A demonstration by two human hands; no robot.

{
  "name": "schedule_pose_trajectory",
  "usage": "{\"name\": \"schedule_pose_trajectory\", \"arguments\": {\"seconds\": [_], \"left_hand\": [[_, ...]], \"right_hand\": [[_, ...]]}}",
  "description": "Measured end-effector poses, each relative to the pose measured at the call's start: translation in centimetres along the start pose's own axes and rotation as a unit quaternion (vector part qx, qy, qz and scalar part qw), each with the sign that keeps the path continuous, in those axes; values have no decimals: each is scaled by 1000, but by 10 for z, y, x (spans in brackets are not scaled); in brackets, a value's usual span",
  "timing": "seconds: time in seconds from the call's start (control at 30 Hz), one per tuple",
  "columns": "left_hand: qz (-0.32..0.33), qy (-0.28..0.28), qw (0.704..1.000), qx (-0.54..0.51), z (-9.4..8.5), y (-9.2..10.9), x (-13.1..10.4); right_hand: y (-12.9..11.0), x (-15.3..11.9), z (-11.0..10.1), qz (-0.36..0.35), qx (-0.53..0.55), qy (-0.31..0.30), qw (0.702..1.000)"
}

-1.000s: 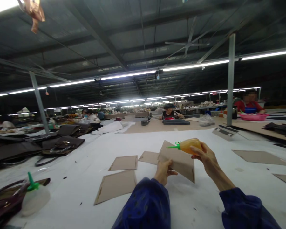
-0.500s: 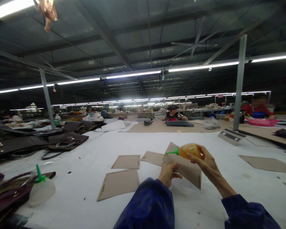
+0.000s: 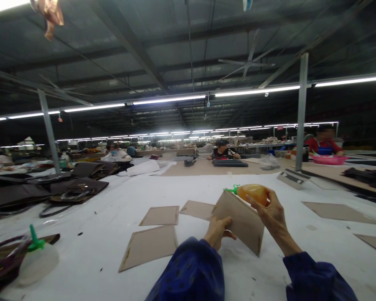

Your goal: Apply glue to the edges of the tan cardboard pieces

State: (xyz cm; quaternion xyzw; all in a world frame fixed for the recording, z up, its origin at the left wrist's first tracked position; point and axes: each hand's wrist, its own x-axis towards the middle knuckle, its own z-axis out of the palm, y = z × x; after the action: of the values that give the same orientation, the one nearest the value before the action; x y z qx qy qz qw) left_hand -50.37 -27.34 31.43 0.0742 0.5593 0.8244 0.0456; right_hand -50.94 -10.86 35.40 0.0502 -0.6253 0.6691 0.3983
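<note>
My left hand point(image 3: 218, 230) grips the left edge of a grey-brown board panel point(image 3: 238, 219), holding it tilted up off the white table. In my right hand point(image 3: 272, 211) is a squeeze bottle point(image 3: 252, 194) of amber liquid, lying nearly level. Its green nozzle points left, at the panel's upper corner; whether the tip touches cannot be told. On the table left of my hands lie more board panels, a near one point(image 3: 150, 246), a farther one point(image 3: 160, 215) and one partly behind the held panel point(image 3: 196, 209), some with yellowish smears along their edges.
A second, pale bottle with green nozzle point(image 3: 39, 261) stands at the left front beside a dark red bag point(image 3: 6, 263). Dark handbags point(image 3: 78, 190) pile up along the left. Panels point(image 3: 341, 212) lie on the right. Across the table a person point(image 3: 224, 152) sits; another in red sits far right.
The held panel has been tilted more upright. The bottle has risen slightly, its nozzle now by the panel's top corner. The whole view has shifted a little to the right.
</note>
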Motion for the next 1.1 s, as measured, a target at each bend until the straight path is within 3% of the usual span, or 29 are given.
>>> {"name": "schedule_pose_trajectory", "arguments": {"seconds": [0.37, 0.67, 0.83, 1.1], "left_hand": [[14, 14, 1000, -20, -2, 1, 3], [16, 11, 1000, -11, 0, 0, 3], [15, 5, 1000, -9, 0, -1, 3], [19, -14, 1000, 6, -1, -1, 3]], "right_hand": [[-8, -6, 4, -11, -40, -55, 998], [-4, -7, 1, -116, -161, -24, 980], [-1, -6, 1, -139, -166, -60, 974], [-7, -3, -1, -93, -168, 20, 981]]}}
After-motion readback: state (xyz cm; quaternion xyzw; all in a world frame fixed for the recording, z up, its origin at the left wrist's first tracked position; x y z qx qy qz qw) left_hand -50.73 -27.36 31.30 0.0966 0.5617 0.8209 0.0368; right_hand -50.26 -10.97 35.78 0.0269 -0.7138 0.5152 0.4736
